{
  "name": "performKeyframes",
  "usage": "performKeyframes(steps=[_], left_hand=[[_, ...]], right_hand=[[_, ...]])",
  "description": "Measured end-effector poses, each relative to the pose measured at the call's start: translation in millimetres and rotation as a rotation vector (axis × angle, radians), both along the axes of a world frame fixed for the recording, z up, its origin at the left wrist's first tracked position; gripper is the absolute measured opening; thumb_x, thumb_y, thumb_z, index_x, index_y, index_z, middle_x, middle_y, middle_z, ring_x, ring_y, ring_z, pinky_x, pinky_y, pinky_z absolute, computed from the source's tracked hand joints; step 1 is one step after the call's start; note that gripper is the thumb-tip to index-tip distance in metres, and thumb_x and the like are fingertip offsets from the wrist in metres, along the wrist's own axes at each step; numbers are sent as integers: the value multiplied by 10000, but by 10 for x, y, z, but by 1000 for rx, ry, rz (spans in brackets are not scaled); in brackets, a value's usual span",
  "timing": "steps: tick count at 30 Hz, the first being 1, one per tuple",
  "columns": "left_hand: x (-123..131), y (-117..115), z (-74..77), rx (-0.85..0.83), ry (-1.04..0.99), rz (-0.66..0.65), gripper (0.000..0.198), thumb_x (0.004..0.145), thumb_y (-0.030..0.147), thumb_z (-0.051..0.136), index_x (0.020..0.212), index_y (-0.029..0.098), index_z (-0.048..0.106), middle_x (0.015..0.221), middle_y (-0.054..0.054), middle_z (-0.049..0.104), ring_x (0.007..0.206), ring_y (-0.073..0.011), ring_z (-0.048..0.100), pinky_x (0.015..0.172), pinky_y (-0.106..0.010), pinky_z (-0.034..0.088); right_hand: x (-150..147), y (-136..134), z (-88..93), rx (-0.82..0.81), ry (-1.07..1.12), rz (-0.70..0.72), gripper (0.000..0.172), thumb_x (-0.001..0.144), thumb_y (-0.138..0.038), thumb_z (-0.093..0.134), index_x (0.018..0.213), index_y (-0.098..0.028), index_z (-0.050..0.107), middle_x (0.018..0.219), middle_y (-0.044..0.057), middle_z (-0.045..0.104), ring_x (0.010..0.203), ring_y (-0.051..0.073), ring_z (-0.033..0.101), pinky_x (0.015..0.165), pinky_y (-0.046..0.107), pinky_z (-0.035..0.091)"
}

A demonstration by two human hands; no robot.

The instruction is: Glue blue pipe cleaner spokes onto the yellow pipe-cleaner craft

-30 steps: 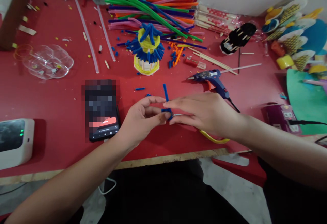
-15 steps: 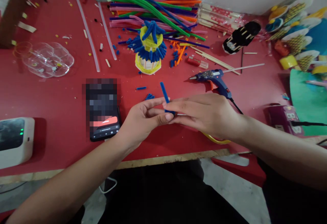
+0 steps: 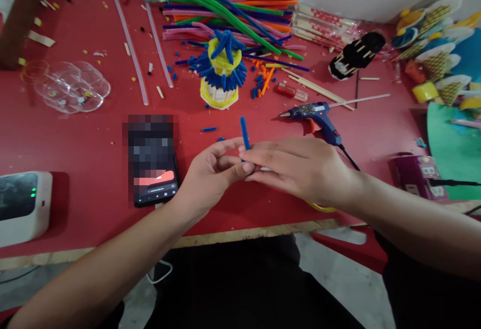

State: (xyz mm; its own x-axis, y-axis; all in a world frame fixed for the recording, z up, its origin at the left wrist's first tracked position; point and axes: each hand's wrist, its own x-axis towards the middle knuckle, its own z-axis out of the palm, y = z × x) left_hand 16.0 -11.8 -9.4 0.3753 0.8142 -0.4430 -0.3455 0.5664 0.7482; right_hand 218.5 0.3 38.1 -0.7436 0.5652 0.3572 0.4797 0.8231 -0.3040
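Note:
Between the fingertips of my left hand (image 3: 216,171) and my right hand (image 3: 296,166) is a short blue pipe cleaner (image 3: 244,131), one end standing up and the lower part hidden by my fingers. Both hands are closed in a pinch and meet above the table's front part. Just beyond them lie a small blue piece (image 3: 209,129) and a few more, partly behind my left fingers. Farther back stands a small tower model (image 3: 223,71) with yellow tiers and blue pipe-cleaner fringes.
A glue gun (image 3: 310,113) lies right of my hands, its cord running past my right wrist. A phone (image 3: 152,161) is at left, near a clear flower-shaped tray (image 3: 73,88). Colourful pipe cleaners (image 3: 229,11) are piled behind. A black model (image 3: 356,56) stands back right.
The upright end of the blue pipe cleaner has swung slightly right and stands straighter. My fingers have shifted a little around it, covering more of its lower part.

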Motion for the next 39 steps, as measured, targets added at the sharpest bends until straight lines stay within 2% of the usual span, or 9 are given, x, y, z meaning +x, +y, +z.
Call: performKeyframes(steps=[5, 12, 17, 20, 23, 26, 29, 35, 39], left_hand=[[9, -9, -30, 9, -21, 26, 595, 664, 361, 1001, 1192, 227, 762, 806, 7, 828, 879, -190, 803, 943, -309, 600], [-9, -21, -20, 76, 119, 59, 645, 716, 330, 972, 1296, 201, 722, 856, -14, 838, 928, -195, 805, 927, -276, 601], [-23, -9, 1, 107, 187, 70, 611, 746, 353, 949, 1288, 199, 713, 843, -14, 828, 933, -210, 802, 893, -287, 615], [-13, -12, 17, 114, 161, 77, 562, 736, 365, 954, 1213, 216, 697, 793, 1, 811, 897, -214, 808, 862, -296, 629], [-1, -20, 32, 83, 96, 42, 517, 734, 352, 953, 1109, 235, 617, 718, 35, 783, 809, -213, 820, 804, -301, 648], [5, -21, 49, 49, 27, -49, 509, 752, 306, 935, 1059, 242, 535, 674, 60, 772, 690, -193, 812, 725, -280, 647], [3, -17, 73, 30, -16, -135, 503, 760, 213, 912, 1069, 242, 516, 672, 60, 784, 650, -171, 805, 687, -239, 626], [1, 4, 94, -46, -104, -305, 525, 731, 202, 936, 1085, 225, 549, 689, 25, 804, 627, -190, 805, 647, -250, 627], [11, 27, 57, -125, -128, -281, 598, 657, 281, 1006, 1066, 208, 575, 707, 8, 814, 664, -182, 813, 630, -216, 630]], right_hand=[[-14, -18, -20, 8, 19, -69, 196, 1051, -240, 611, 1167, -272, 765, 1165, 5, 838, 1072, 191, 808, 988, 292, 653], [-53, 35, -151, 111, -37, -59, 252, 1075, -211, 534, 1159, -230, 771, 1166, 63, 837, 1076, 205, 805, 988, 333, 658], [-49, 63, -263, 186, 30, -44, 190, 1038, -208, 627, 1182, -160, 741, 1121, 85, 845, 1003, 210, 820, 919, 307, 666], [-14, 27, -278, 15, 158, -110, 265, 952, -288, 767, 1195, -189, 729, 1099, 79, 844, 998, 213, 820, 901, 285, 663], [33, 2, -282, -366, 388, -242, 363, 915, -394, 804, 1236, -250, 712, 1037, 58, 834, 945, 233, 818, 808, 327, 684], [75, 37, -268, -698, 489, -183, 298, 906, -420, 806, 1132, -231, 759, 912, 37, 799, 788, 191, 780, 702, 304, 659], [107, 100, -227, -817, 456, -74, 215, 867, -369, 849, 977, -189, 809, 865, 32, 769, 729, 139, 719, 649, 249, 601], [119, 154, -214, -1030, 481, 112, 113, 907, -303, 818, 953, -203, 845, 794, 17, 779, 695, 101, 705, 647, 214, 566], [82, 140, -264, -1014, 559, 41, 170, 904, -348, 821, 859, -185, 836, 756, 21, 778, 652, 90, 690, 621, 201, 550]])
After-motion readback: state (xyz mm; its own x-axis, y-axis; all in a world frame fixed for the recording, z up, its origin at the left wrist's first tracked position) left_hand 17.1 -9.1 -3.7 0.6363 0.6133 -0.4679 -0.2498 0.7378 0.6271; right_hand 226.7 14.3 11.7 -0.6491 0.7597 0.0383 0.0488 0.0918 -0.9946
